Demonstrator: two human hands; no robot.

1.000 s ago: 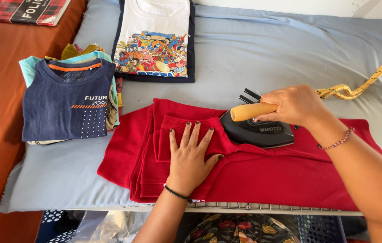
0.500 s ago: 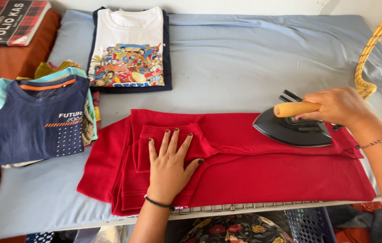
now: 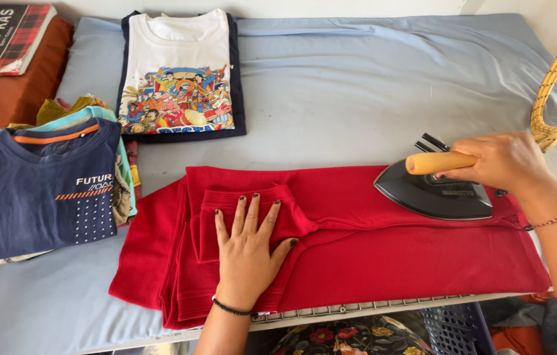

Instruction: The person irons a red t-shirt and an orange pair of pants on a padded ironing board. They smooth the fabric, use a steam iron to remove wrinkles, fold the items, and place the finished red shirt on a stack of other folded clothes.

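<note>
- My left hand (image 3: 247, 253) lies flat, fingers spread wide apart, palm pressing down on the folded sleeve part of the red garment (image 3: 357, 263) — nothing gripped, just pinned under my palm.
- My right hand (image 3: 505, 161) is wrapped tight around the wooden handle (image 3: 437, 162) of the black iron (image 3: 433, 194), fingers closed right over it.
- The iron sits soleplate-down on the red garment, out at three o'clock from my left hand, its pointed nose aiming toward nine o'clock.
- The red garment stretches across the near edge of the blue-grey ironing cover (image 3: 357, 92), folded in layers at its nine o'clock end (a thick stack of edges shows there).
- At twelve o'clock from my left hand lies a folded white-fronted shirt with a colourful cartoon print (image 3: 177, 72), flat on the cover, apart from the red cloth.
- At ten o'clock sits a pile of folded shirts, a navy one with an orange collar stripe (image 3: 48, 187) on top, just beside the red garment's edge.
- A braided yellow cord (image 3: 554, 79) runs up from the iron toward one o'clock.
- Far corner at eleven o'clock: a red plaid folder (image 3: 2, 36) on orange cloth.
</note>
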